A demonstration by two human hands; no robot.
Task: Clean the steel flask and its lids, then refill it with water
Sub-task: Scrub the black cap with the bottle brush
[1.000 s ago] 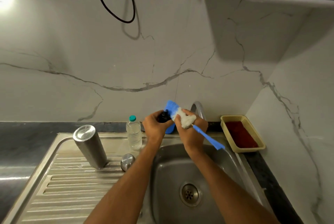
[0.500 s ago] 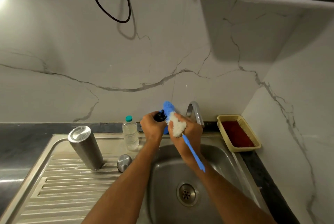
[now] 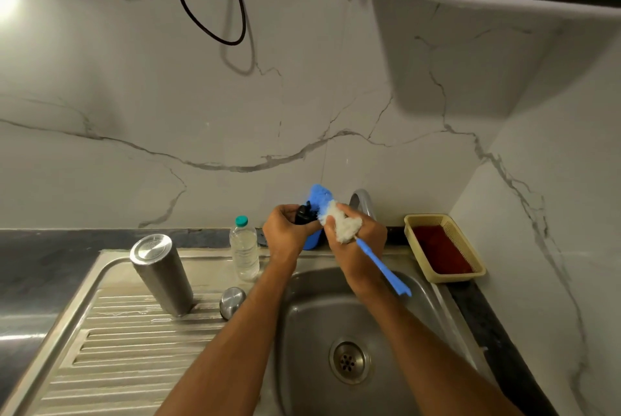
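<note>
I see my left grip (image 3: 285, 231) curled round a small black lid (image 3: 303, 214); my right grip (image 3: 361, 241) clutches the blue brush (image 3: 379, 266). Steel flask (image 3: 161, 274) stands at nine o'clock.

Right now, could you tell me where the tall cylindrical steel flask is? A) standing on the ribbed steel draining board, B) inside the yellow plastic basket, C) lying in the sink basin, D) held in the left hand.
A: the tall cylindrical steel flask stands on the ribbed steel draining board, left of the basin, while both hands work above the sink.
</note>
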